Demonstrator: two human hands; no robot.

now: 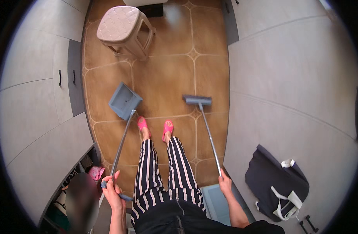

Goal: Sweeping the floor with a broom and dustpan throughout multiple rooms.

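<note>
My left hand (110, 190) grips the upper end of a long-handled dustpan, near its blue-grey handle. The dustpan's pan (125, 101) is in front of my left foot, its inside facing up with a few dark specks in it. In my right hand (225, 183) is the grey pole of a broom (197, 100). The broom's wide, dark-bristled head is over the tiled floor to the right of my feet, near the right-hand cabinets, and looks slightly blurred. The two tools stand apart from each other.
A beige plastic stool (119, 25) stands on the brown tiles (164, 76) ahead. Cabinets (35, 58) line the left side and pale panels (284, 73) the right. A dark garment (272, 178) hangs at right. An open shelf (62, 201) holds assorted items at lower left.
</note>
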